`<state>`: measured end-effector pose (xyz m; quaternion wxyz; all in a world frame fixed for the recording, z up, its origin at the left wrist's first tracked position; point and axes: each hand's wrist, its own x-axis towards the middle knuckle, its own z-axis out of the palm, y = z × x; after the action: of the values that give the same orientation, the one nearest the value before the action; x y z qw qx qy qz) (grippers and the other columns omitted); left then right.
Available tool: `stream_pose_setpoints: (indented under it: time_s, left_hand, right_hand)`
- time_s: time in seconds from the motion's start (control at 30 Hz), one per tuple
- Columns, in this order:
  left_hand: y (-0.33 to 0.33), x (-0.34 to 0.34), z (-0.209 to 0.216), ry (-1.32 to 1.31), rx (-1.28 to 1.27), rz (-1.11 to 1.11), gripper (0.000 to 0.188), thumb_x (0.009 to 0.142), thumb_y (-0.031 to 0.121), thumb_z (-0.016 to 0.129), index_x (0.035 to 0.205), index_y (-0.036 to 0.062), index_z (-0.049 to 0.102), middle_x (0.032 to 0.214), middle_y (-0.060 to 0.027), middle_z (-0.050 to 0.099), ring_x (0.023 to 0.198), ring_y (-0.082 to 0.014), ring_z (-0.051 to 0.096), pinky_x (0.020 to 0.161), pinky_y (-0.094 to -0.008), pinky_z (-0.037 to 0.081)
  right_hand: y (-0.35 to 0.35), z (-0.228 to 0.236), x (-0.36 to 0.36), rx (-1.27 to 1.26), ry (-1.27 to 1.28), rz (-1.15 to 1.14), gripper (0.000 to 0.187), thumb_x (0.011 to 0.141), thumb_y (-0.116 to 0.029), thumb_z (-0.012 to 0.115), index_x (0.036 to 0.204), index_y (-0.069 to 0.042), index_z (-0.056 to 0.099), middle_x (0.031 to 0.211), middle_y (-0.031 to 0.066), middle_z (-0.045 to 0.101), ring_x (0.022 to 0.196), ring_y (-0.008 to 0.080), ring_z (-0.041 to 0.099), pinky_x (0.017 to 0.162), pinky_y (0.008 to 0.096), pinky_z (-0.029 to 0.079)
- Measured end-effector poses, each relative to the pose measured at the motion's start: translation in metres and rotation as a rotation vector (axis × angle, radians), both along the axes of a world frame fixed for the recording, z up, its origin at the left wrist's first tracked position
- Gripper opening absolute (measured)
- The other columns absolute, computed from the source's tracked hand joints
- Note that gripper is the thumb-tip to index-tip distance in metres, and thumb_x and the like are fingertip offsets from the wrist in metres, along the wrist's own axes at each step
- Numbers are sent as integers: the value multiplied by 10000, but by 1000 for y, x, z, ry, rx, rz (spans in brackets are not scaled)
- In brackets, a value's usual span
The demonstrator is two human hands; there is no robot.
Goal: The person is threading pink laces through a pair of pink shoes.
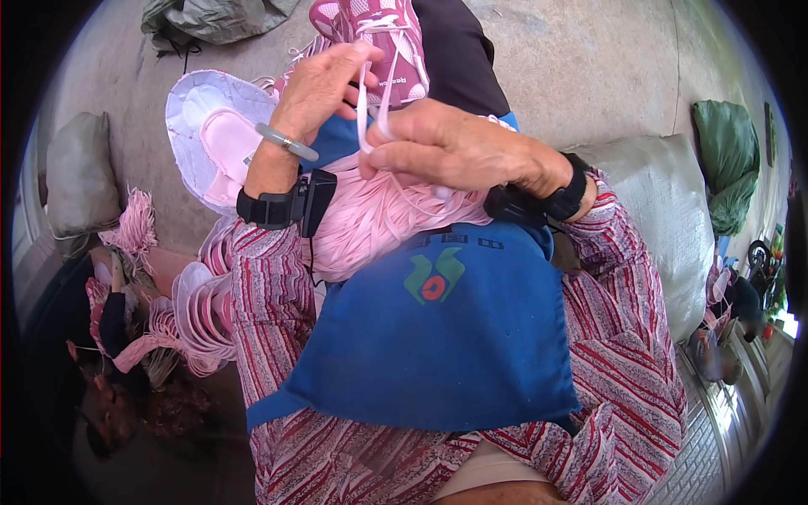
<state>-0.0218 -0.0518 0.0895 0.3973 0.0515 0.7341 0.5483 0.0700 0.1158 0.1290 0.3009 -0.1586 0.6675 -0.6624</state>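
A pale pink shoelace (362,108) runs between my two hands, above my lap. My right hand (450,145) pinches it, thumb and fingers pressed together. My left hand (324,88) has its fingertips closed at the lace's upper part, beside a pink and white shoe upper (402,63). That upper lies across my knees, and white lacing crosses its front. Under my wrists spreads a thick bundle of pink laces (383,215) on my blue apron (438,337). A stack of white uppers with a pink insole-shaped lining (223,139) rests beside my left wrist.
More stacked uppers (202,311) stand at my left side, near a person in dark clothing (114,324). A grey sack (82,177) sits at far left. On the right are a white woven sack (652,219) and a green sack (728,164).
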Motion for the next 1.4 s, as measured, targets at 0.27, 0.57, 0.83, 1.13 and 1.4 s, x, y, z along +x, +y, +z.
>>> stream_pose_setpoints:
  time_s: [0.27,0.57,0.83,1.13,1.4]
  left_hand:
    - [4,21,-19,-261,346,228,361,923,296,503,1052,-33,577,617,11,517,530,-65,525,470,-189,443]
    - [11,40,-13,253,42,42,351,913,293,485,874,-16,648,630,-26,573,519,-70,480,498,-221,413]
    - [-16,38,-3,242,38,54,309,929,278,492,870,11,637,574,55,437,465,-15,351,404,-167,285]
    - [1,56,23,117,190,-72,329,933,242,469,784,-8,624,546,36,410,517,-37,359,469,-200,302]
    - [51,72,14,333,360,-123,340,918,230,446,760,-25,607,601,-63,554,568,-122,522,543,-261,425]
  right_hand:
    - [14,16,-15,359,61,159,342,853,-327,563,854,9,628,711,172,612,674,246,605,628,352,470]
    - [39,-67,-77,666,864,-358,145,805,-153,550,812,-15,595,718,194,572,694,329,570,620,384,449]
    - [30,-81,-93,547,560,-335,187,797,-144,472,771,16,566,616,213,531,603,380,543,559,428,432]
    - [43,-69,-82,821,155,-266,295,894,-271,504,894,-16,652,651,35,599,585,88,551,498,229,430]
    - [7,-29,-33,-242,-565,-548,231,876,-202,577,907,20,634,680,12,552,517,66,484,461,185,396]
